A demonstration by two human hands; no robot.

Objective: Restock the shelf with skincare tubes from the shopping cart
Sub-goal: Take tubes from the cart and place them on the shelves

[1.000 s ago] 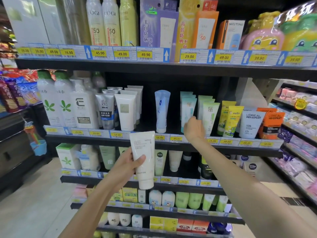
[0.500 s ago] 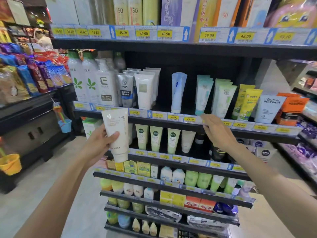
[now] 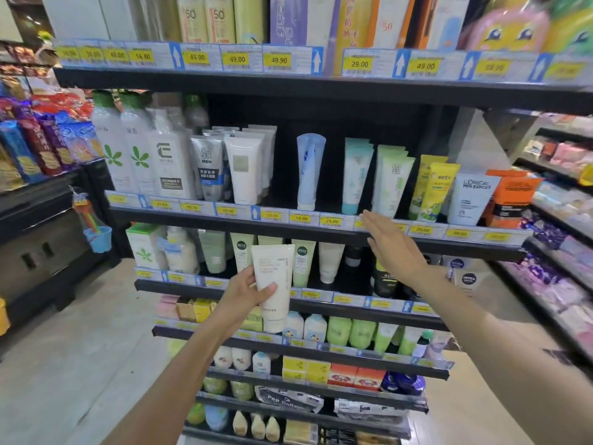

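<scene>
Left hand [image 3: 245, 292]: grip clamped on the cream-white plastic skincare tube [image 3: 273, 285], cap down, label outward, probably ready to shelve; it hangs before the shelf's lower tiers.
Right hand [image 3: 390, 245]: fingers straight and apart, empty, at the black metal shelf [image 3: 224, 216] front edge.
</scene>
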